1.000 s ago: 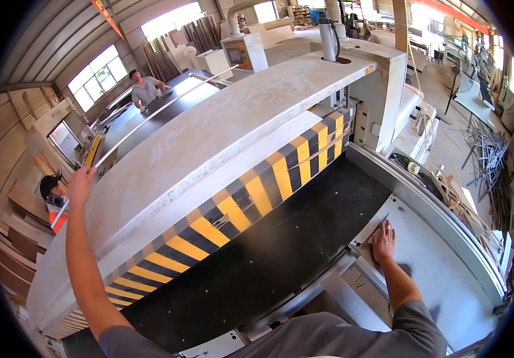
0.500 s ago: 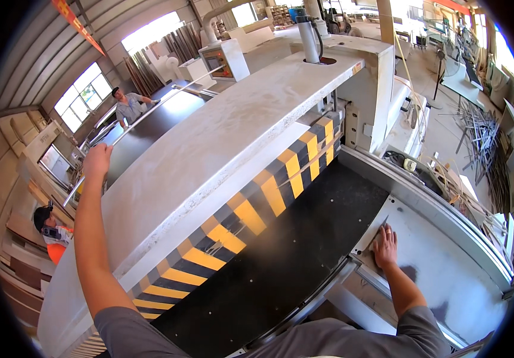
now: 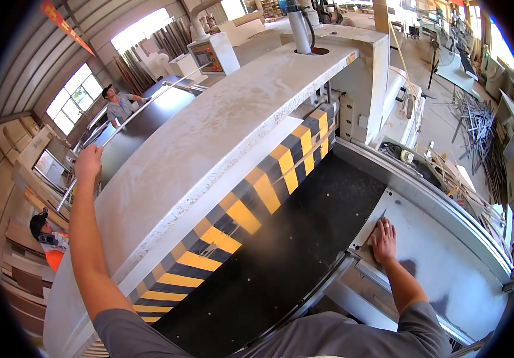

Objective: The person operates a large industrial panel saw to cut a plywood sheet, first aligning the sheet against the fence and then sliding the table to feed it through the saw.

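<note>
My left hand (image 3: 88, 163), arm stretched over the machine, is closed around a long thin metal rod (image 3: 127, 123) on the far side of a wide grey machine beam (image 3: 209, 134). Resting flat with fingers out, my right hand (image 3: 384, 241) touches a silver metal table plate (image 3: 442, 268) at the right. Between my arms lies a black flat bed (image 3: 296, 238) dotted with small pale spots. Above the bed, a yellow-and-black striped guard (image 3: 251, 209) runs along the beam's underside.
Beyond the beam, a person (image 3: 122, 108) stands beside a dark shiny panel (image 3: 122, 149). Another person (image 3: 51, 237) is at the far left. A control box (image 3: 221, 53) stands behind the beam. Metal scraps (image 3: 478, 128) lie piled on the floor at right.
The whole view has shifted slightly left and down. My left hand stays on the rod and my right hand stays on the plate.
</note>
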A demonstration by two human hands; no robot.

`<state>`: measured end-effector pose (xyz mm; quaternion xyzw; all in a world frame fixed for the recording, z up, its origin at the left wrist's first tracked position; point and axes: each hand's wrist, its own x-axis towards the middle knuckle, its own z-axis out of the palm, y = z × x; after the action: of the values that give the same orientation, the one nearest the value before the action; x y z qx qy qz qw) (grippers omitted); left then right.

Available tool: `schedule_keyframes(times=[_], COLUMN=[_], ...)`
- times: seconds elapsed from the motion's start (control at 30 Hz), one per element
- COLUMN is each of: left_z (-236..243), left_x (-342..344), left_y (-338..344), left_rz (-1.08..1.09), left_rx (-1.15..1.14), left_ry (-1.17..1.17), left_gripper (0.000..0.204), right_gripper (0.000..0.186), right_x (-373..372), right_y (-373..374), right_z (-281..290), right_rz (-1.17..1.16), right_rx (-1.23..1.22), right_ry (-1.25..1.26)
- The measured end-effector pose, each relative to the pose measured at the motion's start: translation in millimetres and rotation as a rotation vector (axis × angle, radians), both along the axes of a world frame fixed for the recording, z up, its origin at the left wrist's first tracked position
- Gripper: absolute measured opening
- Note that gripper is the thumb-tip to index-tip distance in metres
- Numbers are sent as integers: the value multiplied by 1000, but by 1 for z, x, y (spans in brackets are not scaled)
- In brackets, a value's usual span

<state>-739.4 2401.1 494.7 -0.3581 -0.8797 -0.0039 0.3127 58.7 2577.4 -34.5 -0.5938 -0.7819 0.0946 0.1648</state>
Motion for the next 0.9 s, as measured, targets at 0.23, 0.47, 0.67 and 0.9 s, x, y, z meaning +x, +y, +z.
schedule_keyframes(times=[0.23, 0.47, 0.67, 0.9], left_z=[0, 3, 88, 92], left_x=[10, -33, -71, -9], left_y=[4, -9, -166, -366], left_rz=[0, -69, -322, -229], left_rx=[13, 32, 166, 250], left_ry=[7, -17, -406, -626], left_gripper=[40, 43, 43, 27], right_gripper=[66, 64, 63, 64], right_x=[-2, -1, -9, -9], right_y=[-2, -5, -9, -11], right_z=[4, 8, 34, 43], right_rz=[0, -30, 25, 39], right_rx=[-6, -6, 24, 44], right_ry=[9, -24, 16, 7])
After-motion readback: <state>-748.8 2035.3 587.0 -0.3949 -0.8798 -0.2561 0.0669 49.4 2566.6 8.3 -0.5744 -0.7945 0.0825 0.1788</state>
